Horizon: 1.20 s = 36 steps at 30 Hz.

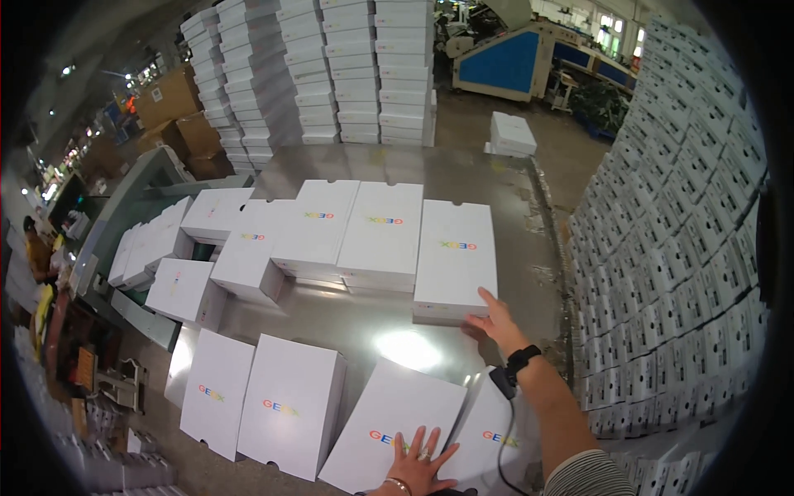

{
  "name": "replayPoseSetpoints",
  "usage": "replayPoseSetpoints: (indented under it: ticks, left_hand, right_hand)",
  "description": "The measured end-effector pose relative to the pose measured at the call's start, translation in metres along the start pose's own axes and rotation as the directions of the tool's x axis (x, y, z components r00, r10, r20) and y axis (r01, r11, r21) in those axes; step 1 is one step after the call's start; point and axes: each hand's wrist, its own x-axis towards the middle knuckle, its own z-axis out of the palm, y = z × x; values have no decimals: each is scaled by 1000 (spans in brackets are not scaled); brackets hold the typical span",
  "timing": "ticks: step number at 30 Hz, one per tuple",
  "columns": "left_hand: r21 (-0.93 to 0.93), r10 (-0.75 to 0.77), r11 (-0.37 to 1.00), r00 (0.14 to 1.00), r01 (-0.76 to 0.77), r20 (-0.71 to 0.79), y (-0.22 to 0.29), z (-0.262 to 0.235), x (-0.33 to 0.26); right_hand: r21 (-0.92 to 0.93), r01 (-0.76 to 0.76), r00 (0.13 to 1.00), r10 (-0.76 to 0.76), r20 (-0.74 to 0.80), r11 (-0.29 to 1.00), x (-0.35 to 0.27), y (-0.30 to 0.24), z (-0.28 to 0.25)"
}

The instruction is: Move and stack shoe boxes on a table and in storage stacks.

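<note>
My left hand (418, 465) lies flat with spread fingers on the lid of a tilted white shoebox (405, 405) at the near edge. A ring and a bracelet show on it. My right hand (498, 324) reaches to the near right corner of another white shoebox (455, 256) standing on the metal table (529, 240). Its fingers are stretched apart, touching that corner. A black band (523, 357) circles the right wrist, and a small black piece with a cable (504, 446) hangs beside it. Under the right forearm another white shoebox (484, 430) is partly hidden.
Several white shoeboxes (318, 223) line the table, running left onto a green conveyor frame (141, 314). Two more white boxes (289, 405) lie near left. Tall box stacks rise behind (356, 74) and at the right (670, 248). A blue-panelled machine (496, 66) stands at the back.
</note>
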Motion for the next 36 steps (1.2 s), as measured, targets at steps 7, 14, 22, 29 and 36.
replayPoseSetpoints:
  ticks: [7, 14, 22, 29, 36]
  left_hand:
    - [63, -32, 998, 998, 28, 58, -4, -1, -3]
    - [-351, -50, 925, 872, -143, -488, -44, 2, -29]
    - [-837, -590, 487, 612, -250, -527, -119, -57, -82]
    - [-937, -251, 349, 961, -22, -116, -64, -14, -40]
    - [-985, -195, -34, 967, -171, -162, -58, -65, -79]
  right_hand:
    - [37, 260, 966, -260, -6, 965, 9, -23, -36]
    - [-150, 191, 953, -147, 266, 970, -124, -89, -104]
    - [-371, 311, 950, -302, 84, 875, -223, -95, -112]
    - [-247, 141, 990, -132, 54, 959, -315, 91, -59]
    - [-88, 338, 894, -290, 343, 937, -371, 60, 17]
